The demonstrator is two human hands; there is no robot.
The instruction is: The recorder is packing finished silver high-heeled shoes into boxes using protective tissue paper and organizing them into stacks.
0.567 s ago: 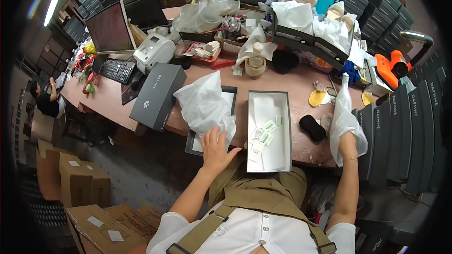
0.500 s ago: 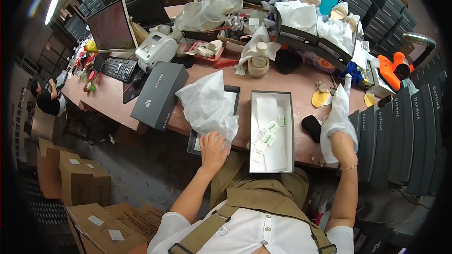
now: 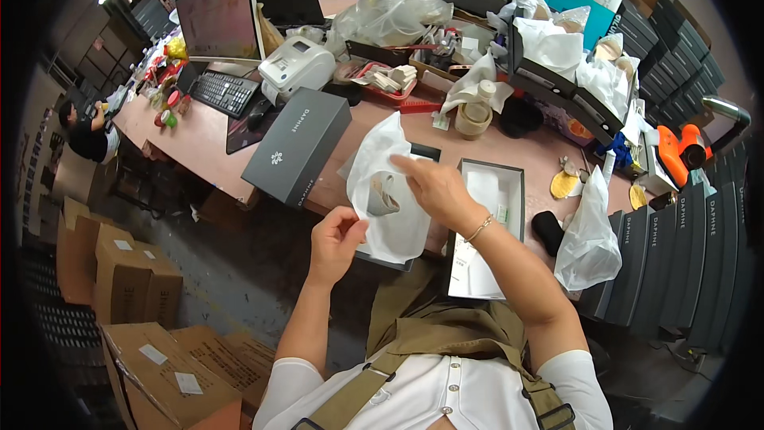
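White tissue paper (image 3: 402, 235) lies spread over a dark grey shoe box base (image 3: 428, 153) at the desk's front edge. In its fold shows a beige-grey shoe (image 3: 383, 197), partly hidden. My left hand (image 3: 336, 240) is closed, thumb and finger pinching the paper's near left edge. My right hand (image 3: 439, 189) reaches across from the right, fingertips on the paper's upper part. Beside it stands an open shoe box part (image 3: 521, 199), white inside, with paper and tags in it, partly under my right forearm. Farther right lies a white tissue-wrapped bundle (image 3: 589, 243).
A closed grey shoe box (image 3: 298, 147) lies left of the paper. Behind are a label printer (image 3: 298, 68), a keyboard (image 3: 227, 91) and a tape roll (image 3: 473, 119). A black pad (image 3: 547, 231) and stacked grey boxes (image 3: 676, 255) line the right. Cartons (image 3: 139, 271) stand left on the floor.
My right hand has left the wrapped bundle at the right and come over to the tissue paper. The paper has been opened out, showing the shoe. My left hand has shifted to its edge.
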